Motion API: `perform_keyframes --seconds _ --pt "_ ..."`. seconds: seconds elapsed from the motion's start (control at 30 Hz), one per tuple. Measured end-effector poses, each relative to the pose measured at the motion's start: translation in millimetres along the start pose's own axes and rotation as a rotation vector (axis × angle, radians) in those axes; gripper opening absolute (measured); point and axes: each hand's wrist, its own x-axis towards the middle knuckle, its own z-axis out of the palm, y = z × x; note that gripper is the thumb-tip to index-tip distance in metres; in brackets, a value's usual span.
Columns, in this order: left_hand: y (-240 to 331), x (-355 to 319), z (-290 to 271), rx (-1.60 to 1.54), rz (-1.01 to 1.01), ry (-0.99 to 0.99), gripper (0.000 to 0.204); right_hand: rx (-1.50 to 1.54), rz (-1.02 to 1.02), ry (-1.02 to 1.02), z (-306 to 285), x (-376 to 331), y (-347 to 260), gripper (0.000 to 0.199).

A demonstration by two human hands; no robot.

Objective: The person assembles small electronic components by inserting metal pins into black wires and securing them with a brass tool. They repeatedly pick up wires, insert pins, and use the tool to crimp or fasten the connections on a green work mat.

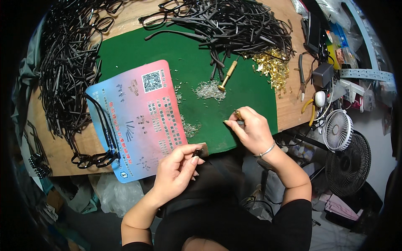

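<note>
My left hand [176,167] is closed at the mat's near edge. Its thumb and fingertips pinch a small dark piece [196,153], mostly hidden by the fingers. Just beside those fingertips is a small brownish block [204,149]. Over the near right of the green mat [251,100], my right hand [253,130] is closed around a small brass-coloured piece [238,114], whose kind I cannot make out. Beyond it, a brass screwdriver [228,75] lies by a pile of tiny silver screws [209,89]. More screws [191,129] are scattered between my hands.
A blue and pink printed sheet [125,113] holds small loose parts. Black eyeglass frames [97,159] overlap its left edge. Black temple arms [238,29] are heaped at the back and left. Gold hinge-like pieces [272,69], pliers [302,77] and a white fan [337,130] are at the right.
</note>
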Motion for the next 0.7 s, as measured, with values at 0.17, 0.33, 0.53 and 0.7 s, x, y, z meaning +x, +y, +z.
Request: perform_keyframes --seconds 0.17,0.33,0.53,0.7 --pt "16.5 -4.7 -12.9 -0.201 -0.270 -0.176 0.027 0.347 -0.178 -0.308 -20.9 -2.3 -36.2 0.012" --pt "27.3 -10.0 -18.2 -0.197 -0.291 -0.218 0.027 0.404 -0.307 -0.447 -7.4 13.8 -46.9 0.011" --pt "28.1 -11.2 -21.0 -0.225 -0.349 -0.243 0.027 0.382 -0.424 -0.476 -5.5 20.7 -48.8 0.012" --pt "21.8 -4.8 -22.6 -0.257 -0.357 -0.293 0.026 0.435 -0.389 -0.541 -3.3 23.4 -46.8 0.013"
